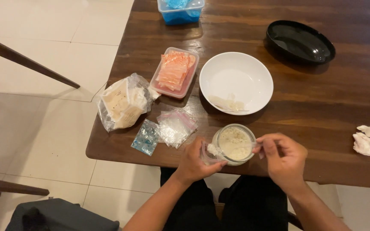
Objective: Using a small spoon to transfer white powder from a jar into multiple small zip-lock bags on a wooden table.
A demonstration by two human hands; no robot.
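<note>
A small glass jar (235, 144) of pale powder stands near the front edge of the dark wooden table (322, 111). My left hand (195, 162) grips the jar's left side and pinches a small clear plastic piece against it. My right hand (281, 156) holds a clear plastic spoon (232, 147) laid across the jar's mouth, its tip carrying a white lump. Behind the jar sits a white bowl (236, 82) with a little pale food at its front.
A plastic tray of orange slices (174, 72), a bag of pale pieces (123, 102), small zip bags (175, 127) and a blue packet (145, 137) lie left. A black dish (300, 41) and a blue tub (180, 10) stand far back. White crumpled bits (363, 139) lie right.
</note>
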